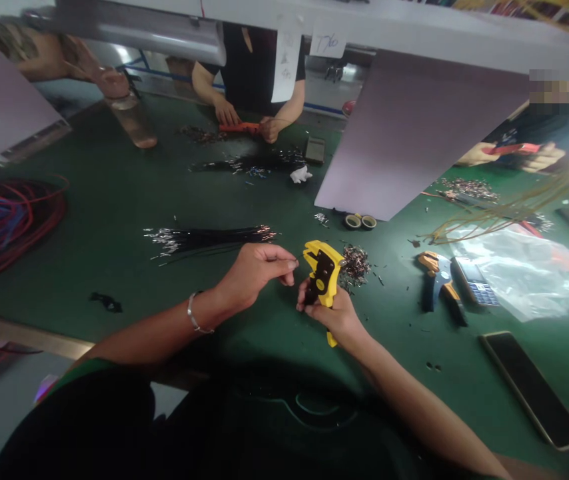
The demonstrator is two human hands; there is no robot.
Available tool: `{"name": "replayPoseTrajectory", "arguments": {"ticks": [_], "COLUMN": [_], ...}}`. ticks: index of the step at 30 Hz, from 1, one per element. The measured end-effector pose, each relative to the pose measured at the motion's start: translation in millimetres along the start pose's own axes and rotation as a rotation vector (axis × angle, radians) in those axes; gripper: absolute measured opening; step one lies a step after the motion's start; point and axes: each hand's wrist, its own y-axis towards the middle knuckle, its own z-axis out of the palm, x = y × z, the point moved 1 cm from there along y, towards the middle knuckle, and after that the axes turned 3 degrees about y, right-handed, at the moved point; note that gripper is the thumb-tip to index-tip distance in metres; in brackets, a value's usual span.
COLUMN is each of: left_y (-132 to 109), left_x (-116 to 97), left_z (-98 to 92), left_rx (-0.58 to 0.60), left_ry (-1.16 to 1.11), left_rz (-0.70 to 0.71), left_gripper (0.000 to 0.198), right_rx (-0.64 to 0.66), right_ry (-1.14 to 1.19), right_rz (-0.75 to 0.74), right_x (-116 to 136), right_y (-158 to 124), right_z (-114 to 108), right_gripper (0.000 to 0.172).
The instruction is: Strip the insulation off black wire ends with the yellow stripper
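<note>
My right hand (332,312) grips a yellow and black crimping tool (321,272), jaws pointing up, over the green table (114,213). My left hand (259,270) is closed in a pinch just left of the tool's jaws, holding something too small to make out. A bundle of black wires with metal ends (209,238) lies left of my left hand. A pile of small metal terminals (354,263) sits just right of the tool.
Another orange and blue tool (437,283) and a small phone (474,283) lie to the right, with a plastic bag (524,270) and a dark phone (532,390). Red and blue wire coils (4,223) lie left. Another person's hands (247,120) work across the table.
</note>
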Motion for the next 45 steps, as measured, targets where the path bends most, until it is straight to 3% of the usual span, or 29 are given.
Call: {"name": "replayPoseTrajectory", "arguments": {"ticks": [8,18,28,45], "left_y": [3,11,14,11], "left_x": [0,-3,-1,-1], "left_z": [-1.0,-11.6,-12.8,-12.8], "left_rx": [-0.015,0.031,0.204,0.295], "left_ry": [-0.01,0.067,0.018,0.04], "left_rz": [-0.016,-0.028,-0.089,-0.068], "left_gripper": [0.007,0.004,0.005,0.007], "right_rx": [0.061,0.181,0.384,0.41], "right_ry": [-0.025,0.1,0.208,0.32], "right_rz": [0.041,0.105,0.169,0.215], "right_x": [6,6,11,15], "right_y": [-2,-7,-16,-26], "right_z": [1,-7,-10,-10], "right_gripper": [0.025,0.025,0.026,0.026]}}
